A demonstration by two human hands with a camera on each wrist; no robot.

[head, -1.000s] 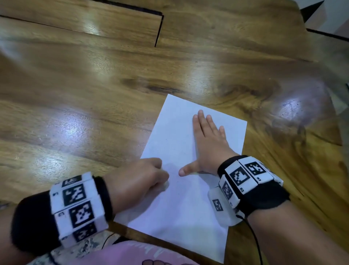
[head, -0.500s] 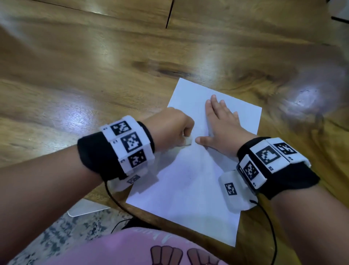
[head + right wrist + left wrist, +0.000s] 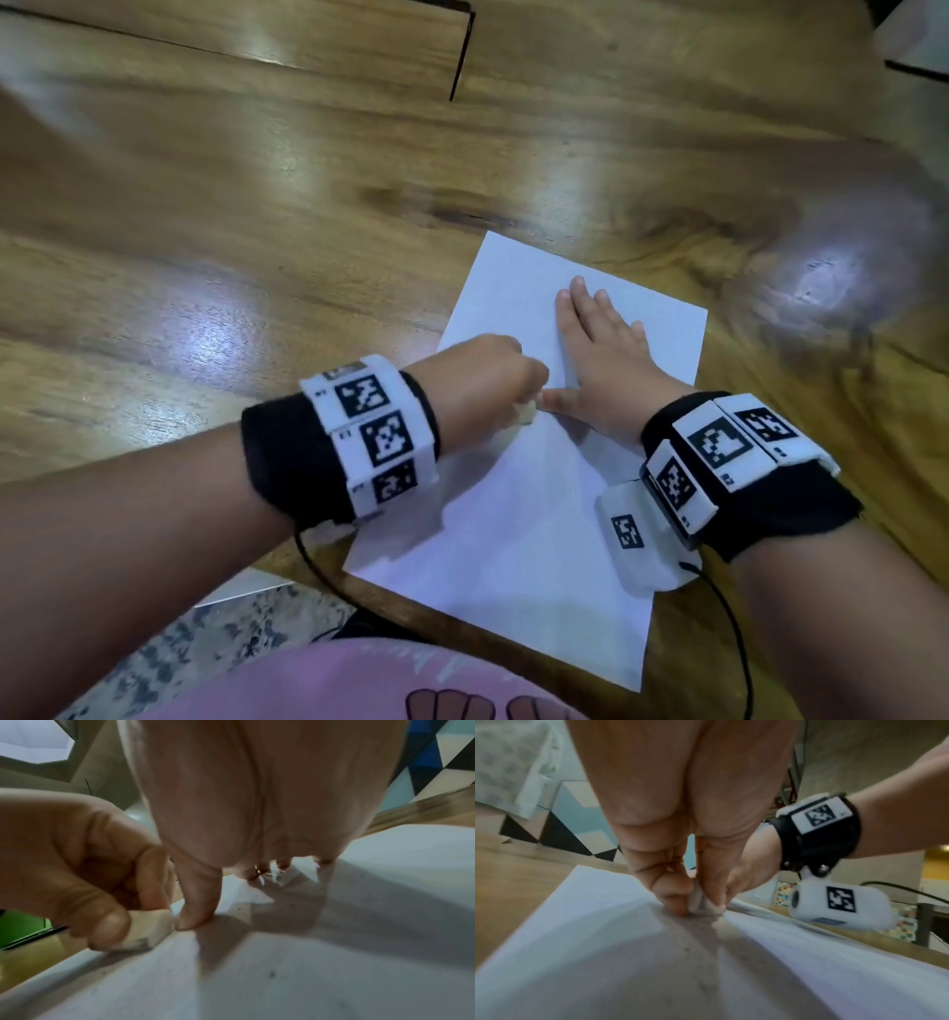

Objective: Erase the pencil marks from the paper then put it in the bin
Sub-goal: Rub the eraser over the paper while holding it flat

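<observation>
Both hands sit on the paper (image 3: 518, 539), which lies flat on the table (image 3: 257, 231). Within the last second the left hand (image 3: 477, 380), pinching an eraser (image 3: 525, 411), has slid up beside the flat, pressing right hand (image 3: 601, 360). Erasing seems underway; binning waits.

Bright glare patches sheen the wooden table (image 3: 215, 329), blurred toward the head view's edges. Both wrist views are dim, soft and strongly warped, with hand shadows across the paper (image 3: 282, 973).
</observation>
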